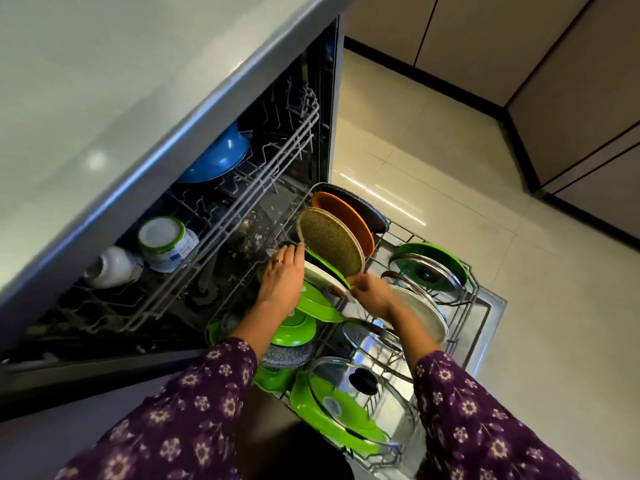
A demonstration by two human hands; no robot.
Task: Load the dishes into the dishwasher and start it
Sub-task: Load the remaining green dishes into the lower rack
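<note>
Floral sleeves (221, 386), left hand (282, 271) and right hand (372, 294), fingers (296, 253) round green-edged white plate (322, 277); blue print on tub (169, 244) illegible.

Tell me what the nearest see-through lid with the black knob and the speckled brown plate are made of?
The nearest see-through round lid with the black knob looks like glass: shiny, and green shows through it. The speckled brown round plate looks like matte ceramic, dull and grainy, though it could be plastic.
</note>
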